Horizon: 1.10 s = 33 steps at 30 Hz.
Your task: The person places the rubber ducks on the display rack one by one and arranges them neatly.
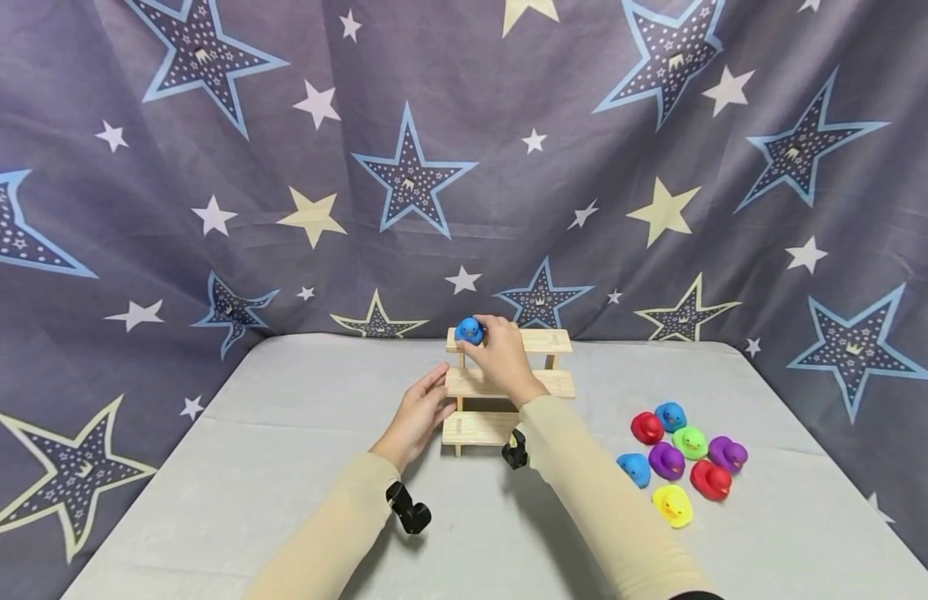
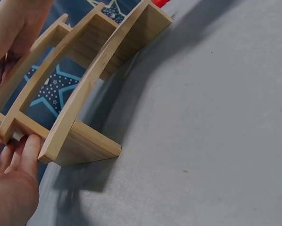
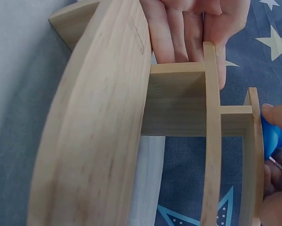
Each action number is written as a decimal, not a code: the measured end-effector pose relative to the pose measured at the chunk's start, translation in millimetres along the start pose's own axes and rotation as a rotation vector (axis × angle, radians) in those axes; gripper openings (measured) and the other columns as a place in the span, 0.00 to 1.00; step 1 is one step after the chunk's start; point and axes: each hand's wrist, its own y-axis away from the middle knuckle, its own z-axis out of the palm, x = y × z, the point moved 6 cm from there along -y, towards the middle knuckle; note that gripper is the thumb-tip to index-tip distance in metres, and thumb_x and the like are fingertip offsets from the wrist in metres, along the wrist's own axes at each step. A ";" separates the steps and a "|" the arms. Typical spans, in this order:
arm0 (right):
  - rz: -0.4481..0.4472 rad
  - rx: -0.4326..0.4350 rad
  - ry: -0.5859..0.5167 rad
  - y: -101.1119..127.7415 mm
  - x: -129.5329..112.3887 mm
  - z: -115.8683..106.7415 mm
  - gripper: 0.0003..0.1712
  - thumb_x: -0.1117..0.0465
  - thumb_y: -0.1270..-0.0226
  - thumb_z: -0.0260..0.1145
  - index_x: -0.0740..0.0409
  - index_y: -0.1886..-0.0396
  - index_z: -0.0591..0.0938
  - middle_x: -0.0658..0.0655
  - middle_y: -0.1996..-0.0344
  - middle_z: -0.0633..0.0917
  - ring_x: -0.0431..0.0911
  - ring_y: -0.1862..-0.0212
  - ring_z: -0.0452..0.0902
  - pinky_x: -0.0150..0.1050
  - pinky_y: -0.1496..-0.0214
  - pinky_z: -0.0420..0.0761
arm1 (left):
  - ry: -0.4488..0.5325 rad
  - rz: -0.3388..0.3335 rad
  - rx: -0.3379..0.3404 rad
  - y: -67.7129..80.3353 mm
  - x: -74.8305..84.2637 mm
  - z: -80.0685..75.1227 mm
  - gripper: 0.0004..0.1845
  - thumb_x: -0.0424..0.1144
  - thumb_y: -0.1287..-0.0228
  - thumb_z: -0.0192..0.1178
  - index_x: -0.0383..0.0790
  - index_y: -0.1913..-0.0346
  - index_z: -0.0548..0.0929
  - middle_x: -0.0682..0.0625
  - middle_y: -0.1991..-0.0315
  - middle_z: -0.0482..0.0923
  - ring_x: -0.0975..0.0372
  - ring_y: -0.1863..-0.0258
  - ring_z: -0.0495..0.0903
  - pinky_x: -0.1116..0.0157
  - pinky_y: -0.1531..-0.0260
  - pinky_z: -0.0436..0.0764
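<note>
A small wooden three-step shelf (image 1: 542, 382) stands on the grey table (image 1: 283, 467). My right hand (image 1: 480, 340) pinches a blue rubber duck (image 1: 469, 331) at the left end of the top step. In the right wrist view the blue duck (image 3: 272, 136) shows behind the top board, held between my fingertips (image 3: 278, 188). My left hand (image 1: 436, 393) touches the shelf's left side with straight fingers. In the left wrist view its fingers (image 2: 30, 150) lie flat against the end of the shelf (image 2: 84, 94). The right wrist view shows them (image 3: 193, 23) from the other side.
Several rubber ducks sit in a cluster to the right of the shelf, among them a red one (image 1: 647, 427), a green one (image 1: 689, 442) and a yellow one (image 1: 672, 505). A star-printed curtain (image 1: 403, 167) hangs behind the table.
</note>
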 end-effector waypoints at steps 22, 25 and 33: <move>0.020 -0.051 -0.091 5.9 2.8 -11.0 0.42 0.49 0.41 0.77 0.66 0.33 0.74 0.65 0.41 0.80 0.58 0.38 0.72 0.51 0.31 0.72 | 0.019 0.022 -0.008 -1.9 0.8 -0.5 0.29 0.28 0.23 0.44 0.34 0.22 0.56 0.37 0.24 0.56 0.47 0.28 0.62 0.55 0.31 0.70; 0.013 -0.075 -0.081 9.0 0.8 -15.3 0.43 0.49 0.42 0.78 0.67 0.33 0.73 0.66 0.40 0.79 0.59 0.39 0.73 0.52 0.32 0.73 | 0.024 0.021 -0.006 -2.3 0.5 -1.0 0.29 0.28 0.23 0.44 0.34 0.22 0.56 0.37 0.24 0.56 0.47 0.28 0.62 0.55 0.31 0.70; 0.008 -0.159 -0.089 21.1 0.5 -27.8 0.43 0.51 0.40 0.76 0.65 0.30 0.71 0.65 0.38 0.77 0.56 0.42 0.78 0.49 0.38 0.81 | 0.019 0.010 -0.003 -2.7 -2.6 -1.7 0.29 0.28 0.23 0.44 0.33 0.22 0.56 0.37 0.25 0.57 0.47 0.28 0.63 0.55 0.31 0.71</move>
